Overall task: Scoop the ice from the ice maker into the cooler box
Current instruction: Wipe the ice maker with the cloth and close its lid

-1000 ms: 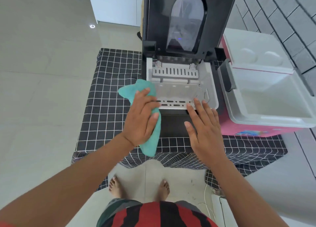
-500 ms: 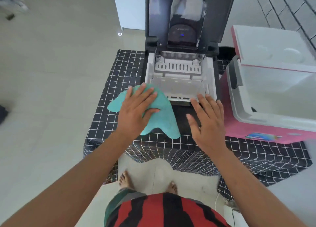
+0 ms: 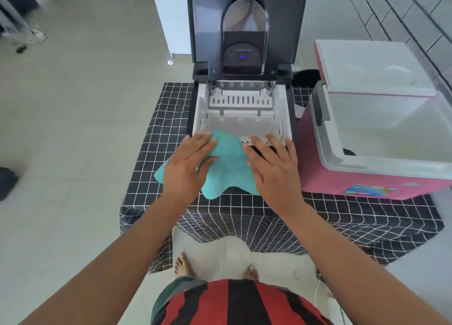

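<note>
A black ice maker [image 3: 244,26] stands on the checked table with its lid raised; its white inner basket [image 3: 241,126] shows no ice that I can make out. A teal cloth [image 3: 227,168] lies over the machine's front edge. My left hand [image 3: 188,165] presses flat on the cloth's left part, fingers straight. My right hand [image 3: 274,168] lies flat on the cloth's right side, fingertips at the basket rim. To the right stands a pink cooler box [image 3: 342,175] with a white interior [image 3: 381,133] and its lid [image 3: 367,67] open. No scoop is in view.
A black-and-white checked tablecloth [image 3: 156,138] covers the low table. Pale floor tiles lie to the left, a white cabinet [image 3: 168,16] behind the machine, a tiled wall at the right. My bare feet [image 3: 183,263] stand below the table's front edge.
The cloth has shifted right, from the ice maker's front left corner to its front edge. My right hand now rests on the cloth. The camera has come closer.
</note>
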